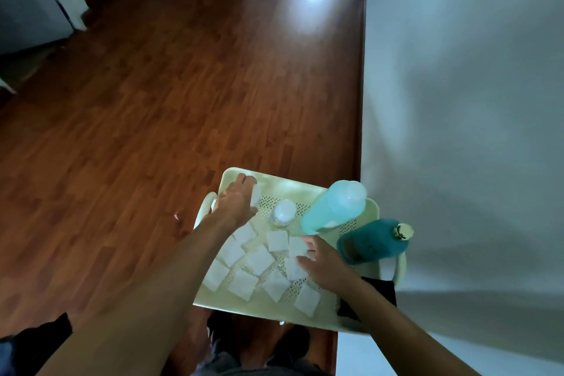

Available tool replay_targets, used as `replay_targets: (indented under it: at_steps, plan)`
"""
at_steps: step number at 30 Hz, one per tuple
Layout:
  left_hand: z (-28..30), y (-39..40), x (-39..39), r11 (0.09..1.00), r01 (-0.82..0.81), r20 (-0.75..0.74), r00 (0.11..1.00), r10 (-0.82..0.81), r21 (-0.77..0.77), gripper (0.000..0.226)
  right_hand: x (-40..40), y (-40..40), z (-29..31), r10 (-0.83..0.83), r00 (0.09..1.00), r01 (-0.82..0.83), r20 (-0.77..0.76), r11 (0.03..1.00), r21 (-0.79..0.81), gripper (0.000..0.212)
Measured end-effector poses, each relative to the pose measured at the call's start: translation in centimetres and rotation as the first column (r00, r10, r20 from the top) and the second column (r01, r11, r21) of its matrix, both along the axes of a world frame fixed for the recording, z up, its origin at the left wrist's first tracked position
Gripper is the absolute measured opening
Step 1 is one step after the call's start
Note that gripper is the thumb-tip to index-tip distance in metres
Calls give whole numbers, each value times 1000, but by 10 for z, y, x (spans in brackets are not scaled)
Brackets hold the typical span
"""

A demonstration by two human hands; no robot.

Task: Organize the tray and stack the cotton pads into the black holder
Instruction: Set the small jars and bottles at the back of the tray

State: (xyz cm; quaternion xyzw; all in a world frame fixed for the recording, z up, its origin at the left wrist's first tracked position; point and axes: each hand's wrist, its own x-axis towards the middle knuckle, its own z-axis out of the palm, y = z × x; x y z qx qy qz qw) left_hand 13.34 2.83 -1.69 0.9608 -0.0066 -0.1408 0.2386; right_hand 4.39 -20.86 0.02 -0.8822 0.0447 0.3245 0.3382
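A pale yellow perforated tray [276, 180] holds several white square cotton pads [259, 258] scattered flat over its near half. My left hand [236, 201] reaches to the tray's far left corner, fingers closed on one white cotton pad [255, 195]. My right hand [320, 265] hovers over the pads at the tray's right side, fingers spread, fingertips touching a pad [297, 246]. The black holder [380, 287] sits at the tray's near right corner, mostly hidden behind my right forearm.
On the tray stand a small clear jar with a white lid [283, 212], a tall light-turquoise bottle [334, 206] and a dark teal bottle with a gold cap [375, 239]. A grey wall [457, 101] rises right. Wooden floor [183, 85] spreads left and beyond.
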Motion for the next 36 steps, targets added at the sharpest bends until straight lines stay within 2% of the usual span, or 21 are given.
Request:
replay_targets:
  at_steps: [5, 10, 15, 21, 25, 28, 32, 36]
  plan:
    - [4, 0, 4, 993, 72, -25, 997, -70, 93, 86, -7, -19, 6, -49, 998, 50, 44, 999, -20, 50]
    - [27, -12, 7, 967, 199, 77, 974, -213, 157, 90, -23, -40, 30, -102, 975, 106, 198, 994, -10, 22]
    - [56, -41, 0, 948, 313, 116, 945, -305, -62, 84, -37, -58, 65, -151, 919, 147, 364, 988, 38, 14]
    - [68, -90, -23, 900, 245, 106, 969, -222, -360, 99, -54, -82, 103, -206, 784, 204, 586, 976, 70, 11]
    - [71, -116, -33, 855, 171, 114, 985, -131, -490, 105, -59, -101, 109, -276, 659, 279, 700, 954, 114, 17]
    - [72, -128, -38, 851, 161, 158, 983, -93, -500, 100, -56, -117, 98, -305, 621, 338, 722, 935, 104, 29]
    - [70, -131, -39, 870, 154, 198, 978, -67, -468, 88, -47, -131, 77, -332, 627, 376, 705, 921, 99, 57]
    - [69, -128, -37, 879, 144, 184, 981, -66, -454, 87, -37, -139, 55, -315, 701, 325, 640, 940, 106, 82]
